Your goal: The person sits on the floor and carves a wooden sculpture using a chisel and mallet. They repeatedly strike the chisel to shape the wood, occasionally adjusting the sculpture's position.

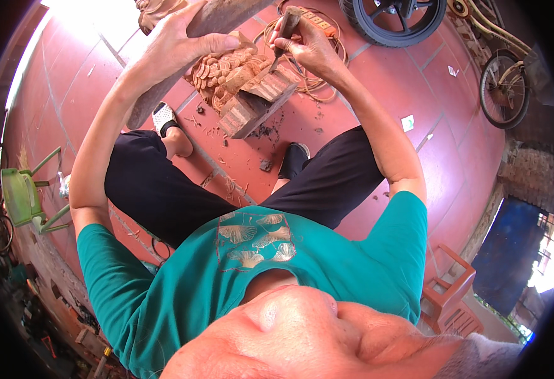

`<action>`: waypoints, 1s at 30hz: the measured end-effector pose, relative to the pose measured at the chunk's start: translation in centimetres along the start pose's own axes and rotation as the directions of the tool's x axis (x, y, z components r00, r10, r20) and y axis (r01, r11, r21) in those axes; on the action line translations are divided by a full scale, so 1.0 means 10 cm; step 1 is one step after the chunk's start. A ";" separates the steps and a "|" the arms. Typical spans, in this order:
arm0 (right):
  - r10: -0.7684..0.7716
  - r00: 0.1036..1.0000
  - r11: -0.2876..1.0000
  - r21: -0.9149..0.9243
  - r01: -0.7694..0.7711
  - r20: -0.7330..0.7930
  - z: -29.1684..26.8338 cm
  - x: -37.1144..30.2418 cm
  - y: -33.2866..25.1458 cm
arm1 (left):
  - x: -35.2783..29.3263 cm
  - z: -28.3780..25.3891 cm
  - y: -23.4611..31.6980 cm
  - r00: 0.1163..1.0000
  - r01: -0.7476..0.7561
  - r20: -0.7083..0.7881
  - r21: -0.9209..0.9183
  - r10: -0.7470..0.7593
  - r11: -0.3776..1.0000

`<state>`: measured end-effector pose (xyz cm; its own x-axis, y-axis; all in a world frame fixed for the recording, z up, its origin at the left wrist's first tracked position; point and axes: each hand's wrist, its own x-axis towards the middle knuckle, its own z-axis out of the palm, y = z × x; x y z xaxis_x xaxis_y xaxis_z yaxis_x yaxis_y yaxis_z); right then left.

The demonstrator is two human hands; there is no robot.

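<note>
right hand (315,52) curling fingers (307,30) around a chisel (288,24) at the edge of carved wood (226,72), left hand (174,43) spreading its thumb, hold unclear, floor (447,101) stretching rightward

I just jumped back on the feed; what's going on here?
A person in a green T-shirt grips a chisel-like tool in the right hand, its tip down at the edge of a partly carved wooden block with scale-like relief. The left hand is spread at the block's far side, thumb over the carving; whether it presses is unclear. Chips litter the red tiled floor.
</note>
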<state>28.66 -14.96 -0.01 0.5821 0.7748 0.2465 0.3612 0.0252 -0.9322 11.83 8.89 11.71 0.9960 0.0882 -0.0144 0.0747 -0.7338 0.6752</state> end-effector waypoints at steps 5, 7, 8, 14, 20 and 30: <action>-0.026 0.999 0.997 -0.071 0.028 0.030 0.04 -0.02 -0.09 | -0.08 0.04 0.09 0.983 -0.140 -0.126 -0.028 0.136 0.990; -0.070 0.997 0.994 -0.086 0.072 0.029 0.07 -0.03 -0.10 | -0.06 0.06 0.19 0.981 -0.179 -0.076 -0.021 0.177 0.984; -0.092 0.995 0.991 -0.094 0.094 0.029 0.07 -0.03 -0.11 | -0.05 0.07 0.14 0.986 -0.165 -0.027 0.023 0.166 0.986; -0.070 0.997 0.996 -0.046 0.072 0.029 0.09 -0.04 -0.14 | -0.03 0.02 0.05 0.980 -0.197 -0.003 0.057 0.198 0.979; -0.082 0.996 0.992 -0.094 0.085 0.026 0.11 -0.05 -0.17 | -0.10 0.04 0.19 0.991 -0.112 -0.076 0.023 0.114 0.993; 0.061 0.986 0.993 -0.086 -0.075 -0.157 -0.05 -0.02 0.01 | -0.06 0.02 -0.09 0.981 -0.163 -0.090 0.075 0.169 0.984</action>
<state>28.99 -15.46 -0.05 0.7104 0.6658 0.2282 0.3782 -0.0876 -0.9216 11.18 9.37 10.91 0.9857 0.0230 0.1667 -0.0850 -0.7867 0.6115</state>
